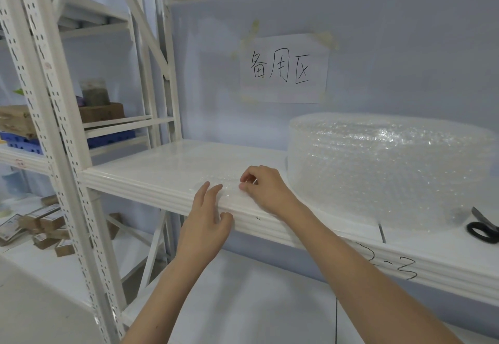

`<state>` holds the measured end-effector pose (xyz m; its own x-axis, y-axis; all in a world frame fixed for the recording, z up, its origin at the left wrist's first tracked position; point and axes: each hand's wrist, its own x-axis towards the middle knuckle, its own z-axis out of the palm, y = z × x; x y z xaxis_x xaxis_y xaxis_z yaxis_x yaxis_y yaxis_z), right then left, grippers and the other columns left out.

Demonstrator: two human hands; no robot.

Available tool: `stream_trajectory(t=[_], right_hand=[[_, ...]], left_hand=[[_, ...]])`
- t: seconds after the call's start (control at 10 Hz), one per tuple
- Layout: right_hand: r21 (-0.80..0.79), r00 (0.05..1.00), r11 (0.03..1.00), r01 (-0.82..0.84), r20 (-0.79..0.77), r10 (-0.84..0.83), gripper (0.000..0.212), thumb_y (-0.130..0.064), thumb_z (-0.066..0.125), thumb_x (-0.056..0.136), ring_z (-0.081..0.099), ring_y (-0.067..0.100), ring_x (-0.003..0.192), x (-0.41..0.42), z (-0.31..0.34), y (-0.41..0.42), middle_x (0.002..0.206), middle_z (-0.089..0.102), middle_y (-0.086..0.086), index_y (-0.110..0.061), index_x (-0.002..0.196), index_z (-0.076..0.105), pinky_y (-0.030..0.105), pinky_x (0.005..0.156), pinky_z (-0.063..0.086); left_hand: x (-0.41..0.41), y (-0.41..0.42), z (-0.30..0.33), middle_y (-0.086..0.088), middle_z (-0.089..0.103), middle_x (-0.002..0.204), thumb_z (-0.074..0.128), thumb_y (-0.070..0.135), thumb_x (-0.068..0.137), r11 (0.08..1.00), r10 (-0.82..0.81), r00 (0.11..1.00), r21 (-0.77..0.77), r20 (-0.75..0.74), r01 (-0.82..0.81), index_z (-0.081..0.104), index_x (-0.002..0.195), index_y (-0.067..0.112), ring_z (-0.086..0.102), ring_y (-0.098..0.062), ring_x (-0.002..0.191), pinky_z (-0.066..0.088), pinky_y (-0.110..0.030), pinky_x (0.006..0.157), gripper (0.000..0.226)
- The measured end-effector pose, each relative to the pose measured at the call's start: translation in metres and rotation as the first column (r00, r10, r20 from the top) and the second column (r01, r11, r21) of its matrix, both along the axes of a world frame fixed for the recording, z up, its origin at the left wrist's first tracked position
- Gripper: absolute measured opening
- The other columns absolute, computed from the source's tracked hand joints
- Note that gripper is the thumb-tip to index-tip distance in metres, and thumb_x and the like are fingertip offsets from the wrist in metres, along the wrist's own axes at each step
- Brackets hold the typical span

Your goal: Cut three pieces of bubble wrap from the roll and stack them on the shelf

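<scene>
Since the bubble wrap piece is clear on the white shelf, we barely see it — right hand pinches it, left hand spread flat, roll alongside, scissors cut off.

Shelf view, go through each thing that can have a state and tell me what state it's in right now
bubble wrap roll: lying flat on its end on the shelf
cut bubble wrap: flat on the shelf, left of the roll
scissors: set down beside the roll; blades cannot be judged
left hand: fingers straight, on the wrap's near edge
right hand: fingers curled, pinching the wrap
paper sign: taped to the wall
</scene>
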<state>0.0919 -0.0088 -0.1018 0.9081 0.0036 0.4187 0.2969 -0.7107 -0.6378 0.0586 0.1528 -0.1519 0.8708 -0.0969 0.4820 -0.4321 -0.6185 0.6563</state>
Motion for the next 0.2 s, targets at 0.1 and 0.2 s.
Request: stream_trajectory(t=[0.1, 0.2], right_hand=[[-0.010, 1.000, 1.000, 0.006, -0.006, -0.006, 0.010, -0.020, 0.062, 0.087, 0.056, 0.018, 0.080, -0.0012, -0.0001, -0.0020, 0.099, 0.063, 0.010, -0.013, 0.091, 0.067, 0.021, 0.065, 0.040], [-0.053, 0.991, 0.997, 0.059, 0.119, -0.052, 0.016, -0.023, 0.054, 0.091, 0.056, 0.018, 0.082, -0.0056, 0.0028, 0.0013, 0.094, 0.061, 0.005, -0.012, 0.090, 0.066, 0.027, 0.072, 0.043]], left_hand=[[-0.0016, 0.0003, -0.0011, 0.009, 0.018, 0.161, 0.053, 0.019, 0.087, 1.000, 0.001, 1.000, 0.010, 0.022, -0.001, 0.035, 0.142, 0.030, 0.044, -0.003, 0.103, 0.053, -0.038, 0.084, 0.060], [-0.0031, 0.0020, 0.0002, 0.007, 0.019, 0.161, 0.055, 0.020, 0.087, 1.000, 0.015, 0.998, -0.002, 0.057, -0.015, 0.035, 0.142, 0.030, 0.049, -0.012, 0.119, 0.052, -0.037, 0.085, 0.059]])
